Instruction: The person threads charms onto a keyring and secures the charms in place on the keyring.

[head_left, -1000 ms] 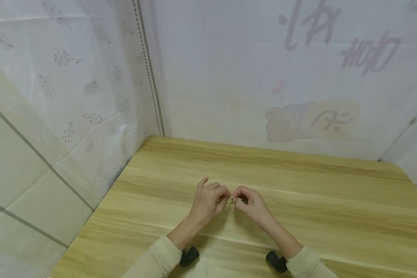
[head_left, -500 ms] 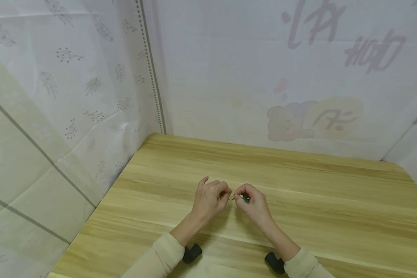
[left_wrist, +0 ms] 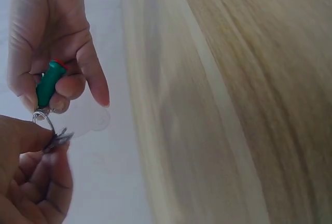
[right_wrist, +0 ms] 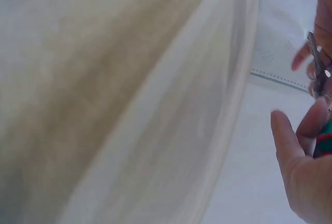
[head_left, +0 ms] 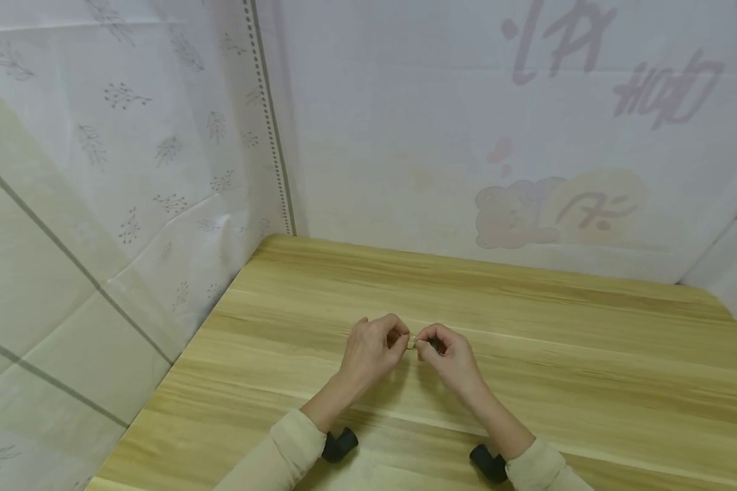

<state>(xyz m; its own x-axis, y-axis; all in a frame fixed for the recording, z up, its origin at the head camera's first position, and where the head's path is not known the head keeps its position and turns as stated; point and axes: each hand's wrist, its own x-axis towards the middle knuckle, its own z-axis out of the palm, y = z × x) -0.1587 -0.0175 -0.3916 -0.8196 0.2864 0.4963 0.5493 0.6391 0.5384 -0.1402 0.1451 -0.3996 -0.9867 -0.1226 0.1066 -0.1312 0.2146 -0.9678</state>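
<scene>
Both hands meet above the wooden table in the head view. The left hand [head_left: 368, 349] pinches a metal key ring [left_wrist: 44, 117] and keys [left_wrist: 60, 140] between thumb and fingers. One key [right_wrist: 314, 58] sticks out from the left fingers in the right wrist view. A small green key fob [left_wrist: 49, 83] with a red end hangs on the ring by a short chain. The right hand [head_left: 453, 356] pinches the chain end, with the fob lying against its curled fingers. In the head view the ring shows as a thin loop between the fingertips, and the fob is mostly hidden.
The wood-grain table [head_left: 565, 354] spreads around both hands. Pale printed curtains [head_left: 368, 136] hang behind it and along the left side. Black wrist-worn pieces [head_left: 340, 445] show under both cuffs.
The left hand's raised little finger has come down and its fingers have shifted on the ring. The green fob, plain to see half a second ago, is now mostly covered by the right hand.
</scene>
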